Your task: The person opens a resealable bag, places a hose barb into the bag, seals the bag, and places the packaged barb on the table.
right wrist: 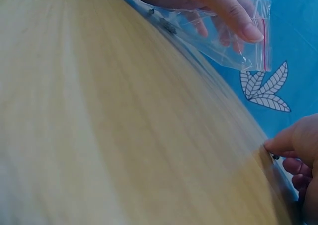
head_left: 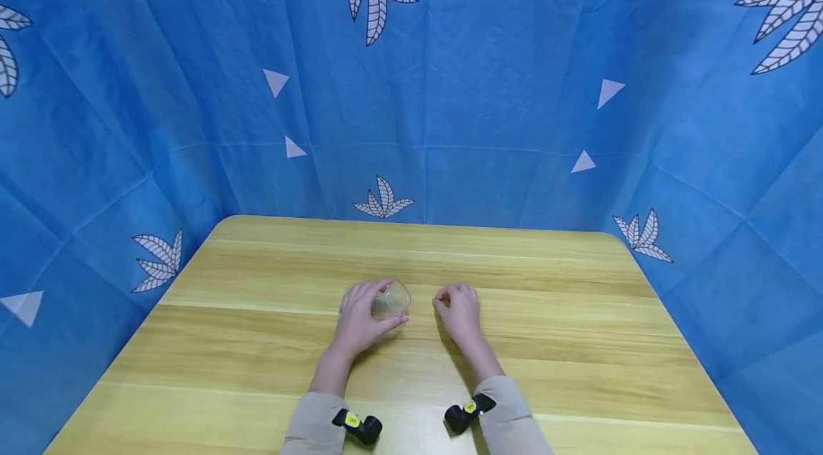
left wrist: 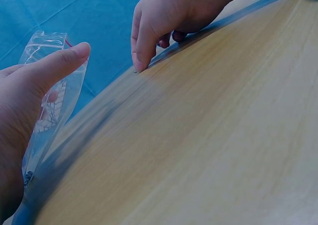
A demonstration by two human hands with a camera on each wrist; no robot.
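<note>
My left hand [head_left: 358, 323] grips a clear zip-lock bag [right wrist: 223, 56] between thumb and fingers, its mouth with the red seal line held apart. Several small dark metal pieces [right wrist: 168, 26] lie at the closed end of the bag, close to the tabletop. To the right of the bag, my right hand [head_left: 461, 312] is down at the table with thumb and forefinger together. A small dark piece [right wrist: 276, 157] shows at those fingertips, pinched and mostly hidden by them. The bag's mouth faces the right hand across a short gap.
Both hands work over the middle of a light wood-grain table [head_left: 546, 341]. A blue curtain [head_left: 501, 48] with white leaves and triangles hangs behind and at the sides. Each sleeve carries a small black camera [head_left: 366, 430] at the wrist.
</note>
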